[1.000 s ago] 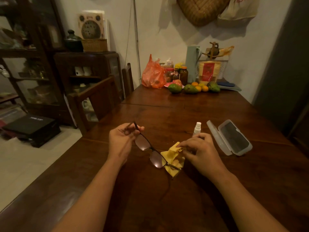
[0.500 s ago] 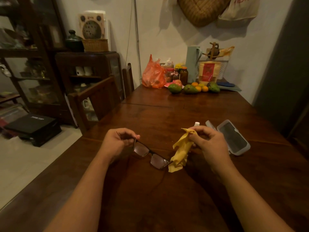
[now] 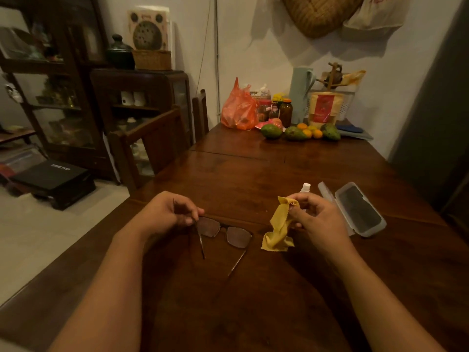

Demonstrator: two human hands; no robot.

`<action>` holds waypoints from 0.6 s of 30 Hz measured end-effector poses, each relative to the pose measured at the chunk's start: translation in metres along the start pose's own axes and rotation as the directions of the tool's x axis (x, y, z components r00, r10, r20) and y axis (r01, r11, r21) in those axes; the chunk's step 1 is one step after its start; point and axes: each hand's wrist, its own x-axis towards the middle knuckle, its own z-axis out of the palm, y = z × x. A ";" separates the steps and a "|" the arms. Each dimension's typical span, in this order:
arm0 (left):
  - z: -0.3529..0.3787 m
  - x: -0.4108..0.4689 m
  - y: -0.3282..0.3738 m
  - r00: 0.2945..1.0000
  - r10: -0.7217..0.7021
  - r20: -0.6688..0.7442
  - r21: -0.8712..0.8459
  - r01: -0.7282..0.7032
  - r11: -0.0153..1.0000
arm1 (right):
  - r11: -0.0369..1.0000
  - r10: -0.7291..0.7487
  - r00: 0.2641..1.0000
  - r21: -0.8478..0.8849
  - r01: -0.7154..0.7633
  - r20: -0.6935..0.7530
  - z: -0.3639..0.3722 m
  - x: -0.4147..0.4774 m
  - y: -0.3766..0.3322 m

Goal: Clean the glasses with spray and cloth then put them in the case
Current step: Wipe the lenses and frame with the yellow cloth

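Dark-framed glasses (image 3: 223,233) hang just above the wooden table (image 3: 253,174), both temples unfolded toward me. My left hand (image 3: 167,214) pinches them at the left hinge. To their right, my right hand (image 3: 317,217) pinches the top corner of a yellow cloth (image 3: 279,229), which dangles down with its lower end near the table. The small white spray bottle (image 3: 305,187) stands behind my right hand, mostly hidden by it. The open translucent case (image 3: 360,209) with a dark lining lies on the table to the right of that hand.
At the table's far end stand an orange plastic bag (image 3: 239,109), jars, a pale jug (image 3: 300,94), a pouch and several fruits (image 3: 295,133). Wooden chairs (image 3: 154,141) line the table's left side, with dark cabinets (image 3: 63,97) behind them.
My right hand lifted the yellow cloth off the table and away from the glasses. My left hand lowered and turned the glasses so the lenses face away and the temples point toward me.
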 end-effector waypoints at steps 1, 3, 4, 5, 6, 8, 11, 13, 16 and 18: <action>-0.003 -0.001 0.000 1.000 -0.012 0.017 0.035 0.012 0.999 | 1.000 0.006 1.000 -0.007 -0.006 0.014 0.000 0.001 0.001; -0.009 -0.002 0.001 0.999 -0.018 0.048 0.126 0.012 0.992 | 1.000 0.010 0.999 -0.023 -0.010 0.030 0.001 0.001 0.004; -0.011 -0.003 0.002 0.998 -0.015 0.064 0.169 0.004 0.986 | 1.000 0.005 0.999 -0.029 -0.004 0.038 0.001 0.001 0.005; -0.012 -0.004 0.004 0.997 -0.015 0.079 0.199 -0.001 0.980 | 0.999 0.000 0.999 -0.032 0.002 0.045 0.001 0.000 0.006; -0.013 -0.004 0.005 0.996 -0.019 0.092 0.213 -0.001 0.977 | 0.999 -0.001 0.999 -0.036 0.003 0.052 0.001 0.000 0.006; -0.014 -0.006 0.006 0.995 -0.030 0.096 0.224 0.008 0.975 | 0.999 0.006 0.998 -0.050 -0.002 0.067 0.002 0.000 0.007; -0.015 -0.008 0.010 0.999 -0.004 0.049 0.208 -0.007 0.978 | 0.997 0.022 0.997 -0.069 -0.017 0.079 0.004 0.000 0.008; -0.013 -0.008 0.014 0.999 0.019 0.036 0.224 -0.027 0.974 | 0.997 0.024 0.996 -0.076 -0.018 0.084 0.005 -0.001 0.008; -0.006 -0.006 0.019 0.997 -0.041 0.058 0.255 0.025 0.967 | 0.996 0.018 0.994 -0.086 -0.009 0.110 0.008 -0.002 0.006; -0.002 -0.005 0.021 0.997 -0.059 0.040 0.263 0.047 0.964 | 0.996 0.018 0.991 -0.093 -0.006 0.131 0.011 -0.003 0.005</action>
